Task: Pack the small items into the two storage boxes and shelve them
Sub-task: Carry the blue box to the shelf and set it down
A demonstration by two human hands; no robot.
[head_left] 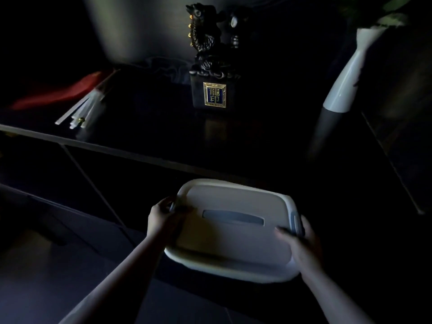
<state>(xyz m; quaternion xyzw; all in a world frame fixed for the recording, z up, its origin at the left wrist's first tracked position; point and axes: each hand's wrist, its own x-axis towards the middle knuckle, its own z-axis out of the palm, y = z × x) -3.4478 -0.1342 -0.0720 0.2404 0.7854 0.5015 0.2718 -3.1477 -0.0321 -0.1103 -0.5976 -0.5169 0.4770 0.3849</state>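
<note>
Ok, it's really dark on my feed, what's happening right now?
A person holds a lidded white storage box by its two ends, the left hand at one side latch and the right hand at the other. The box is below a dark shelf, which carries a dragon statue, white sticks and a white vase.

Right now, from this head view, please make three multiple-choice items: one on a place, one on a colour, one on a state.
1. Where does the dragon statue stand?
A. on the dark shelf top
B. on the box lid
C. in the vase

2. What colour is the storage box?
A. red
B. white
C. green

3. How is the box held?
A. by one hand
B. by both hands at its ends
C. by no hand

Key: 1 A, it stands beyond the box. 2 B, lid and body are pale white. 3 B, left hand and right hand grip opposite ends.
</note>
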